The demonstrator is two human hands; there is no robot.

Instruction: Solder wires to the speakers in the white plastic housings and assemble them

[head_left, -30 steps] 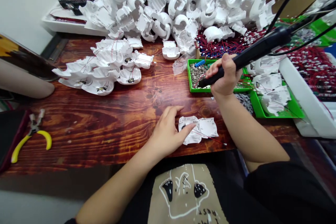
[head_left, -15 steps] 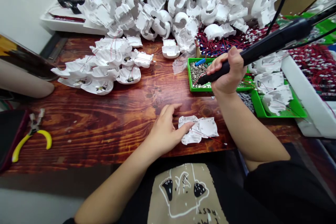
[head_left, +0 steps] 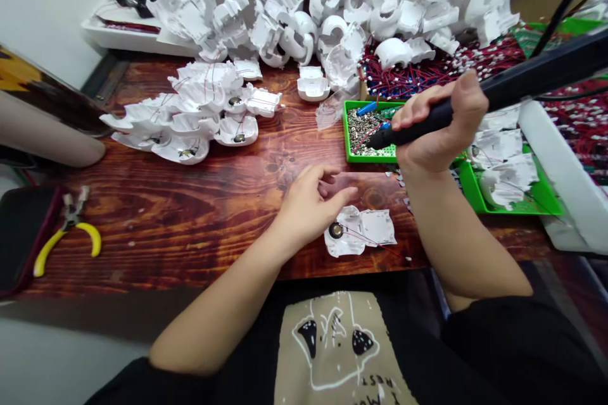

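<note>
Left hand has come up off the shell since the last frame, uncovering the round part in there, and the right hand has swung a bit away.

Clock centred on that shell: big pile of white shells at 12, wired-up batch at 10. Right fist's at 1, wrapped round a black driver, tip over the green tray at 12. Left's at 10, fingers loosely curled, looks empty. The open shell lies flat by the near table edge.

Progress, my guess: round part seated, fastening left; white plug dangles loose at 4. Can't make out screws.
</note>
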